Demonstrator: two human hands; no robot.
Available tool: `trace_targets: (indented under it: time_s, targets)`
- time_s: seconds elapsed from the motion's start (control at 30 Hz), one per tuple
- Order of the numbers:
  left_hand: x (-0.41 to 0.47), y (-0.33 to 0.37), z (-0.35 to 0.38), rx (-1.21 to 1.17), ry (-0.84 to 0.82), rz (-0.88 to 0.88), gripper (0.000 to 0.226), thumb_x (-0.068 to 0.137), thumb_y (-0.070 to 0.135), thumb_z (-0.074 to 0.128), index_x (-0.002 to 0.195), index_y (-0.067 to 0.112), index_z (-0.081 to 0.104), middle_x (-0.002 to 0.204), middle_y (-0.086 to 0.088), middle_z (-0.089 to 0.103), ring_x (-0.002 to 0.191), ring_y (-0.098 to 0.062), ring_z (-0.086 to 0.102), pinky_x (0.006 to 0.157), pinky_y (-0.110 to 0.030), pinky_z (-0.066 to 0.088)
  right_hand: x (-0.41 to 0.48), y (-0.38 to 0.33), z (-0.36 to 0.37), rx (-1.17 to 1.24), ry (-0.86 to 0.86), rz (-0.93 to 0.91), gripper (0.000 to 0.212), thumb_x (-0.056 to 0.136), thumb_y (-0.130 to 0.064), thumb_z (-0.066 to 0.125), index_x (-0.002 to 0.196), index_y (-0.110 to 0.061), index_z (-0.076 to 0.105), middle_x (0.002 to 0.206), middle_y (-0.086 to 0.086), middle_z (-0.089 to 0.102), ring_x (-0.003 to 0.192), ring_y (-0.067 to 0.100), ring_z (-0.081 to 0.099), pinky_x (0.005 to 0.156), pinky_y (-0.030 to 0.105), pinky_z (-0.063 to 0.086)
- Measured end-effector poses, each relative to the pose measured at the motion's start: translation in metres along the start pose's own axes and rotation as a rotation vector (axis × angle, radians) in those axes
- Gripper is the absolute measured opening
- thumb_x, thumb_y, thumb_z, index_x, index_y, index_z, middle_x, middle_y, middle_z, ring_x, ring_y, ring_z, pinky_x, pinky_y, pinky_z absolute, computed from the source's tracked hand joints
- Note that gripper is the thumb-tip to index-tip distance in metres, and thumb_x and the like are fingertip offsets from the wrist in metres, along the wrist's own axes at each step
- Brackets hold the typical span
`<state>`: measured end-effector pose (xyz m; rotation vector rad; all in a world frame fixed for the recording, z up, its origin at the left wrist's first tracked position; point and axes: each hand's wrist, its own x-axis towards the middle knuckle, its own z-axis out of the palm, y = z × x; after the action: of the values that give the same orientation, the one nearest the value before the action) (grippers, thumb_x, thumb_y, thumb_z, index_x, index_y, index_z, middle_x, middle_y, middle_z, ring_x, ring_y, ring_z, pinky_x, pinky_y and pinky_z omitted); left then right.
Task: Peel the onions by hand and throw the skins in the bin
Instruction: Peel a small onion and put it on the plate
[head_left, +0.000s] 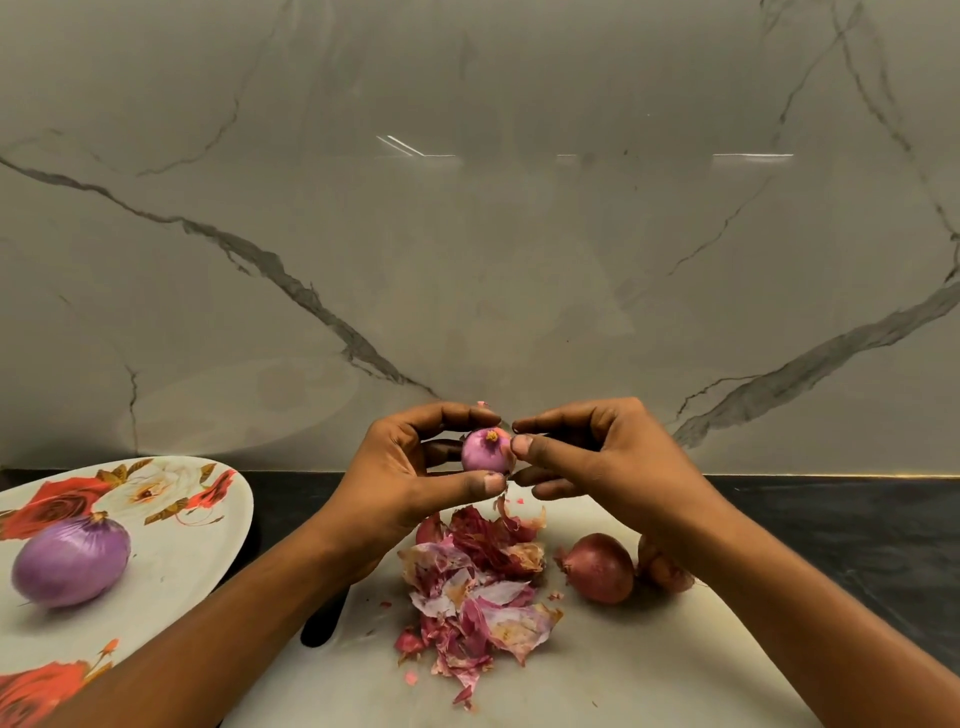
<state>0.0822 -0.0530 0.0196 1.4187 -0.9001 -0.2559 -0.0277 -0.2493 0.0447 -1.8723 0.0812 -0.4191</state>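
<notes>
**A:** Purple and nearly bare, that small onion (487, 451) at centre frame. The left hand (410, 478) grips it between thumb and curled fingers, and the right hand (597, 457) pinches at its right edge.

**B:** How best to finish it?

**A:** I'd hold the left steady, turn the bulb, and pull any film toward the root tuft, over the skins (478, 587) on the white board (623, 670).

**B:** What can't you tell?

**A:** Whether a shred sits between the right fingertips. No bin shows. One unpeeled onion (600, 568) lies lower right, and a second onion (665, 571) is half hidden behind the right wrist. The dark shape (322, 623) under the left forearm is unclear.
</notes>
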Motion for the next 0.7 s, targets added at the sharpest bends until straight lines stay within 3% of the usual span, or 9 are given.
trace_targets:
  time_s: [0.43, 0.7]
  targets:
    - [-0.0026, 0.0016, 0.0007, 0.025, -0.044, 0.015, 0.054, 0.068, -0.001, 0.089, 0.118, 0.009, 0.072, 0.121, -0.007, 0.076, 0.108, -0.031, 0.076, 0.086, -0.041, 0.065, -0.0045, -0.0062, -0.0007, 0.012, -0.113, -0.005, 0.023, 0.088, -0.014, 0.080, 0.111, -0.014, 0.081, 0.090, 0.007, 0.082, 0.084, 0.023, 0.080, 0.077, 0.032, 0.066]
    - [-0.0018, 0.0014, 0.0015, 0.046, -0.046, 0.028, 0.054, 0.069, -0.002, 0.089, 0.118, 0.009, 0.072, 0.119, -0.007, 0.076, 0.107, -0.030, 0.076, 0.086, -0.040, 0.065, -0.0013, 0.0009, 0.0007, -0.072, -0.074, -0.053, 0.023, 0.089, -0.011, 0.079, 0.111, -0.015, 0.082, 0.088, 0.005, 0.082, 0.083, 0.023, 0.080, 0.083, 0.044, 0.066]
